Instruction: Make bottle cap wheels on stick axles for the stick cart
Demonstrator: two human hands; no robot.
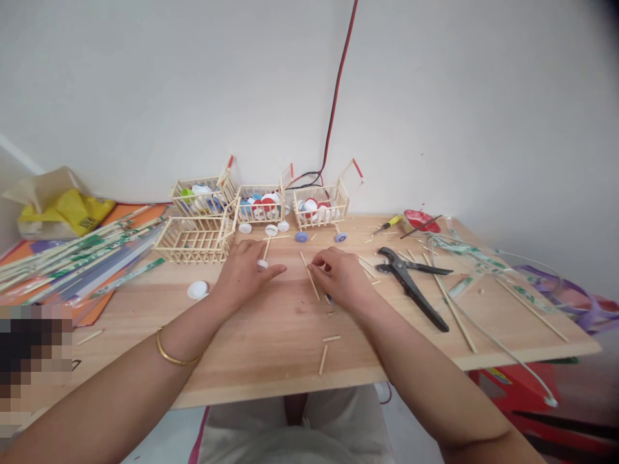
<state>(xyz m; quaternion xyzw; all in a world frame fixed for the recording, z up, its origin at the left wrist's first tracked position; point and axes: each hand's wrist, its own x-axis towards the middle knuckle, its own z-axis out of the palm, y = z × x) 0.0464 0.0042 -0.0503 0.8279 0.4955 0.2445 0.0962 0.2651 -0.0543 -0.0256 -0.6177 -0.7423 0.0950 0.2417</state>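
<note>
My left hand [245, 274] rests low over the wooden table, thumb stretched to the right and fingers apart from it. Beside its fingers lies a thin stick with a white cap [262, 264] at its near end and another white cap [271, 229] at its far end. My right hand [341, 276] is closed, fingertips pressed together by a thin wooden stick [310, 276]; what it grips is too small to tell. Behind my hands stand stick-built carts holding bottle caps, among them one cart [320, 209] near blue caps [301, 237]. An empty stick basket [193, 240] is left of my left hand.
Black pliers [414, 290], a yellow-handled knife [391, 223] and a red dish [420, 222] lie right. Bundled sticks [91, 251] and a yellow bag [72, 209] are left. A white cap [197, 290] lies near my left wrist. A cord [503, 348] crosses the right edge.
</note>
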